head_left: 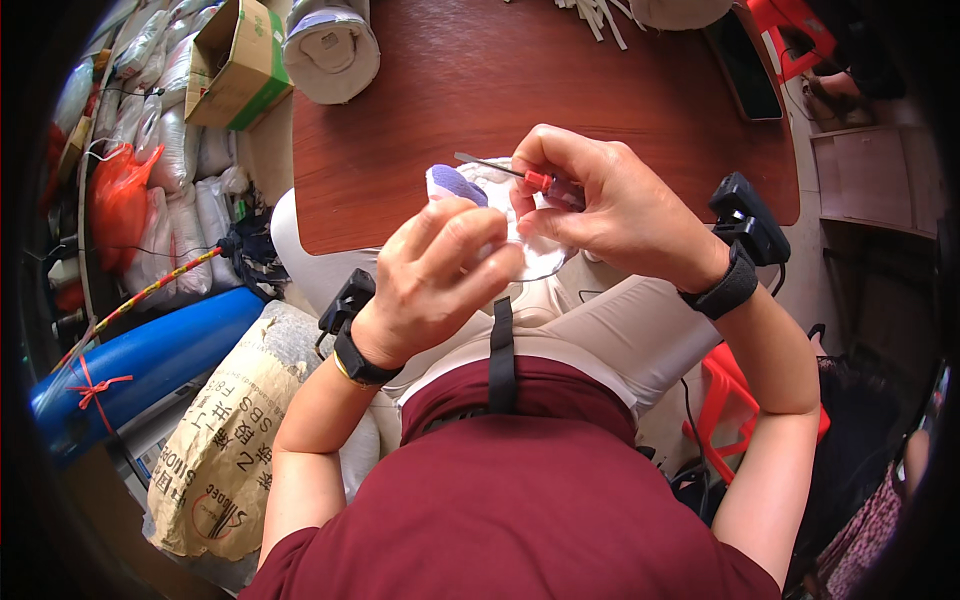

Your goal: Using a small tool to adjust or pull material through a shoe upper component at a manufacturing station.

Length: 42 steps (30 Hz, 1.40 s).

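My right hand (620,200) is closed on a small screwdriver (540,182) with a red and dark handle. Its thin metal shaft points left, above a white cloth piece (548,258). My left hand (440,262) is closed with its fingers curled round the left side of that cloth. A purple part (458,185) edged in white sticks up beyond the left knuckles. Both hands are over my lap at the table's near edge, a small gap apart. My left fingers hide much of the cloth, so its full shape cannot be made out.
On the brown table (430,130) stand a round off-white cloth-covered object (332,58), white strips (600,18) and a dark phone-like slab (742,62). Left are a cardboard box (235,65), several filled plastic bags, a blue roll (160,350) and a printed sack (235,440). A red stool (728,400) is right.
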{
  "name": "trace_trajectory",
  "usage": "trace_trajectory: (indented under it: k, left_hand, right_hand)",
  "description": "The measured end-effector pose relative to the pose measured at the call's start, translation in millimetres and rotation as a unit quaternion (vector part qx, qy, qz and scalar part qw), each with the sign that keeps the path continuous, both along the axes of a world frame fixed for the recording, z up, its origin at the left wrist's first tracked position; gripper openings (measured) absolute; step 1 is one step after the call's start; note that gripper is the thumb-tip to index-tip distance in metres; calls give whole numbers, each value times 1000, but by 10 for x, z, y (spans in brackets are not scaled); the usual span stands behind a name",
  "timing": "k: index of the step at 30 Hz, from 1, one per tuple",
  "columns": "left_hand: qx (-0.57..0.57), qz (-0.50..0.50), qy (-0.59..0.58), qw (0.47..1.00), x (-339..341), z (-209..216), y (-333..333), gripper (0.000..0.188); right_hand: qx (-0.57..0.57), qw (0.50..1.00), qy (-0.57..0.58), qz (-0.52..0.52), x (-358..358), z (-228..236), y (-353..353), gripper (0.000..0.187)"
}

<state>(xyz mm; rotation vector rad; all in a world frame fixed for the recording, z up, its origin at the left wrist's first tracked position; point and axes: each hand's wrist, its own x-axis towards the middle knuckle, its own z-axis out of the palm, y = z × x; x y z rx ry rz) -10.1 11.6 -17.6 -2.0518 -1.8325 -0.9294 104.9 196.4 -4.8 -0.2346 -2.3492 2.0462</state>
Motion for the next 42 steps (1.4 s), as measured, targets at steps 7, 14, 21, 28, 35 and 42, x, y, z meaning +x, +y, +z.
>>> trace_trajectory:
  k: [7, 14, 21, 28, 35, 42]
  left_hand:
    - [-86, -15, -95, 992, -78, 178, 45, 20]
    - [-197, 36, -331, 922, -123, 280, 55, 20]
    - [-340, -69, -587, 732, -403, 430, 176, 31]
    - [-384, -35, -620, 683, -404, 303, 168, 40]
    - [-142, 90, -713, 681, -164, 130, 129, 29]
    - [5, 120, -716, 687, 145, -13, 156, 26]
  right_hand:
    - [-195, 979, 28, -44, 37, -62, 4, 20]
    - [-16, 997, 39, -64, 1, -8, 10, 26]
    - [-67, 997, -14, -23, 85, 53, 39, 56]
    - [-140, 987, -30, -75, 51, -141, -36, 49]
    - [78, 953, 99, -274, 110, 25, -295, 18]
    - [231, 903, 166, -322, -11, -149, -570, 20]
